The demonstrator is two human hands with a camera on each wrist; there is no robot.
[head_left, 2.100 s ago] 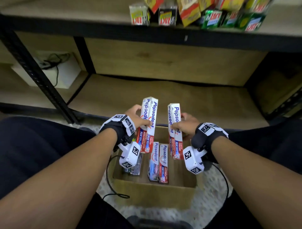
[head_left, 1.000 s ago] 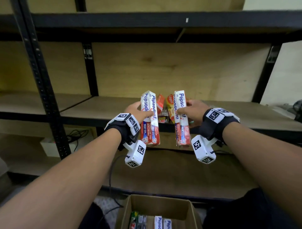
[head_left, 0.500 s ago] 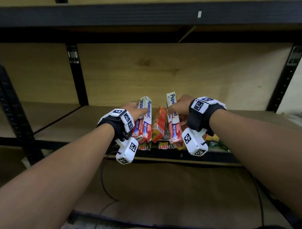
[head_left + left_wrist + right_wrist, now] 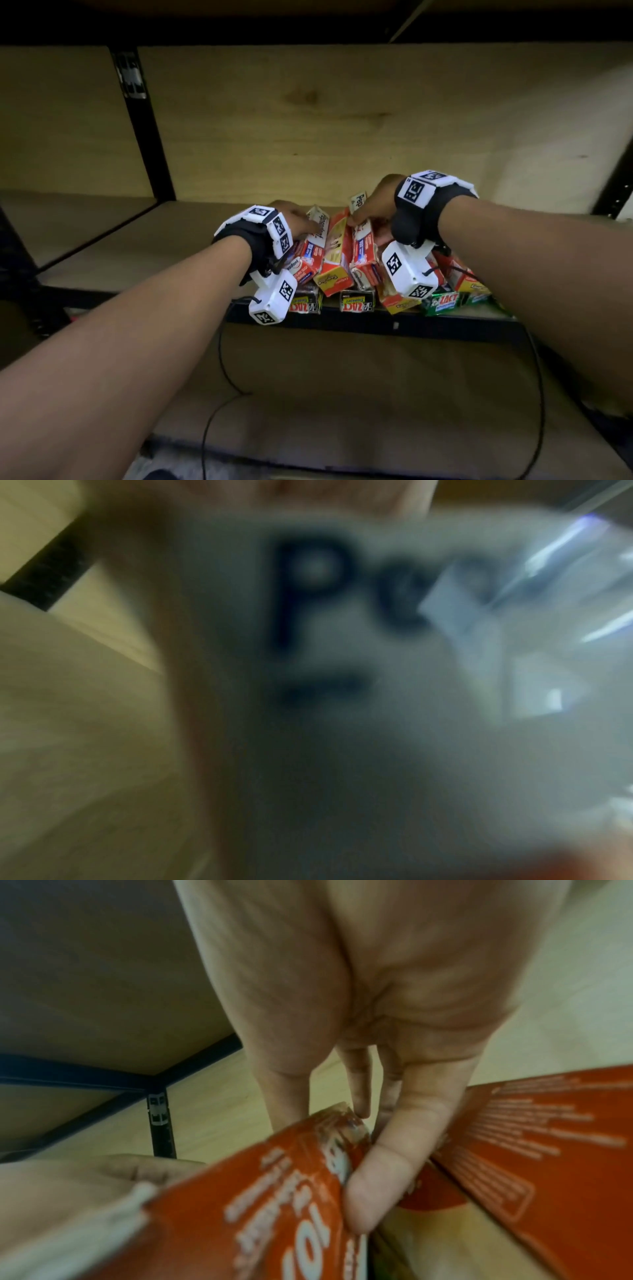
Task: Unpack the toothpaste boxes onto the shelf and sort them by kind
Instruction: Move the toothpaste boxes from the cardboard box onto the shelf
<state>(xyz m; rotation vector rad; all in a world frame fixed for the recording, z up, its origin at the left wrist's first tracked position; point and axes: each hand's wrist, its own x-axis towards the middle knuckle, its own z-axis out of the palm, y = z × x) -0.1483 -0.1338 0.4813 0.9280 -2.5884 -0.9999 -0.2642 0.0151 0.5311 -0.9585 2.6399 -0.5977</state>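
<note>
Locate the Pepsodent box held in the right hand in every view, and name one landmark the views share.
Head: the Pepsodent box lies right of centre on the pile of toothpaste boxes, gripped by the right hand.
Left wrist: not identifiable; the blurred white box filling that picture is presumably the left hand's own.
Right wrist: the Pepsodent box fills the lower middle, red side up, pinched by the right hand.
Shared landmark: the black shelf post.
</note>
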